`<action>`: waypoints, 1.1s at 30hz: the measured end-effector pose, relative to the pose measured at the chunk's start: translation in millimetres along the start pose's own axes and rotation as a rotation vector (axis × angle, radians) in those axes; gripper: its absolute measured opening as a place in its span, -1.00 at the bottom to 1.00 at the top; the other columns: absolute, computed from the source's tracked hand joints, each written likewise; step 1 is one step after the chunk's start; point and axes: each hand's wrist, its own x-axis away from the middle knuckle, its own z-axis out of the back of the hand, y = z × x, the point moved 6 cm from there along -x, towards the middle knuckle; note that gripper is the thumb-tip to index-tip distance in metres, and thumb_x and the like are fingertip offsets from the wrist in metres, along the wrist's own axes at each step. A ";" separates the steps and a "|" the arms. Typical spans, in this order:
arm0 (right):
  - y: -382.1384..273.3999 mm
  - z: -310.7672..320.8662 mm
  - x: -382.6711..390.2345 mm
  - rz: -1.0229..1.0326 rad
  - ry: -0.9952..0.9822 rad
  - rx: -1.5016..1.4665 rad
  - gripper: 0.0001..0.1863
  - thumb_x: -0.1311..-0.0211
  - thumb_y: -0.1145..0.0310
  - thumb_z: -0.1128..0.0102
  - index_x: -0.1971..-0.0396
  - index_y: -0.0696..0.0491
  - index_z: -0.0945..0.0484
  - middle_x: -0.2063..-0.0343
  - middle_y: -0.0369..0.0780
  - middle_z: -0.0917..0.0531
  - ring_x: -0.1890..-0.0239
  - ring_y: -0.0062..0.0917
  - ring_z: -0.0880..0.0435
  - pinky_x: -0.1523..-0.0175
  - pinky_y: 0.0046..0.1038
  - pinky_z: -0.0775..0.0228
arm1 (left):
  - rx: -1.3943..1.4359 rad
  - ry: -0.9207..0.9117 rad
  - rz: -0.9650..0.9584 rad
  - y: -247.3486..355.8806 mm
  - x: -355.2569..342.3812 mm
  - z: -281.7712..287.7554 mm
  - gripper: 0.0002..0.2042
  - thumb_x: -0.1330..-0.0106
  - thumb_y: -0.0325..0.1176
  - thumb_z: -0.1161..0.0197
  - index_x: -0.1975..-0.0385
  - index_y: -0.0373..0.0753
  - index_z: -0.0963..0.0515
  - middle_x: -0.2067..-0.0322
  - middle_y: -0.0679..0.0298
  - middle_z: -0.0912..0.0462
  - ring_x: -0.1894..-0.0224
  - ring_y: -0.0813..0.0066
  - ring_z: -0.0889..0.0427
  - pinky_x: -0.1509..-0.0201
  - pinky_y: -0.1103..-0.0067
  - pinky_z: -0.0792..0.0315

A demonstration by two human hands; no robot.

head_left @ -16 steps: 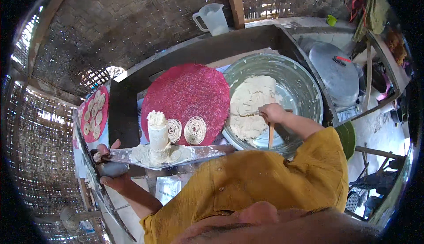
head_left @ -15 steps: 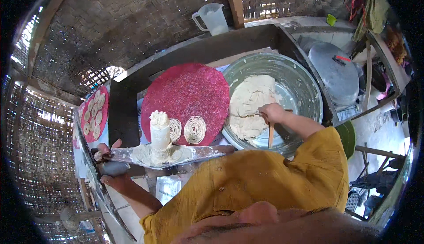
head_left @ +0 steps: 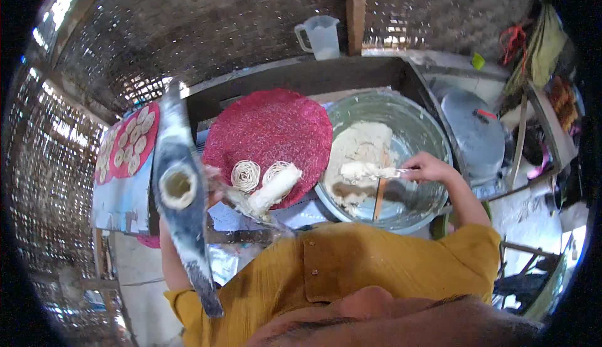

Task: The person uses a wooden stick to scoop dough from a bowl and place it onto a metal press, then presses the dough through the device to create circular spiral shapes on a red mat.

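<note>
My left hand [head_left: 214,184] is closed on a two-part wooden dough press, its fingers partly hidden. One part is a dark floury board [head_left: 164,221] with an open round hole; the other is a plunger [head_left: 274,189] whose dough-coated cylinder tilts over the red mat. Two noodle-like dough coils [head_left: 245,176] lie there, one partly covered. My right hand [head_left: 428,167] is closed on the handle end of a spatula-like utensil [head_left: 387,173], its far end carrying a lump of dough [head_left: 357,170]. That lump hangs above the big dough mass [head_left: 355,144] in the tub.
The grey-green tub [head_left: 433,130] stands right of the round red mat [head_left: 269,118], with a wooden stick [head_left: 379,197] inside. More coils lie on a red mat [head_left: 135,167] at far left. A clear jug [head_left: 324,39] stands behind; a lidded metal pot [head_left: 475,140] sits at right.
The press has swung up and turned, with its holed board now facing me and the dough-coated cylinder tipped over. My right hand has lifted from the dough with a loaded utensil.
</note>
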 end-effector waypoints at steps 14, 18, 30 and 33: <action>-205.7 33.1 70.9 0.756 0.387 0.761 -0.71 0.07 0.23 -0.16 0.32 0.04 -0.54 0.55 -0.23 -0.53 0.45 -0.40 -0.52 0.34 -0.42 -0.34 | -0.449 -0.426 -0.106 28.7 -67.6 -116.4 -0.55 0.10 -0.04 -0.17 0.25 -0.22 -0.46 0.28 -0.01 -0.46 0.18 0.09 -0.44 0.12 0.38 -0.33; -267.0 10.3 97.5 0.885 0.680 1.135 -0.72 0.11 0.16 -0.11 0.35 -0.09 -0.54 0.68 -0.28 -0.40 0.57 -0.41 -0.45 0.48 -0.39 -0.26 | -0.525 -0.354 -0.096 18.1 -64.2 -116.2 -0.58 0.11 -0.06 -0.16 0.28 -0.21 -0.47 0.30 0.00 -0.47 0.20 0.11 -0.45 0.12 0.37 -0.34; -260.0 -31.3 142.2 1.109 1.078 1.236 -0.78 0.20 0.40 -0.14 0.41 -0.02 -0.48 0.66 -0.38 -0.39 0.61 -0.57 -0.39 0.53 -0.52 -0.16 | -0.512 -0.321 0.049 4.0 -72.7 -97.7 -0.57 0.12 0.01 -0.11 0.30 -0.15 -0.50 0.31 0.07 -0.53 0.23 0.10 -0.49 0.18 0.36 -0.36; -255.1 -4.7 162.5 0.982 1.243 1.092 -0.69 0.45 0.43 -0.29 0.51 -0.03 -0.51 0.65 -0.34 -0.47 0.60 -0.48 -0.44 0.49 -0.49 -0.23 | -0.544 -0.357 0.027 8.3 -71.8 -94.2 -0.56 0.09 0.02 -0.08 0.25 -0.12 -0.47 0.29 0.05 -0.52 0.23 0.10 -0.48 0.19 0.34 -0.36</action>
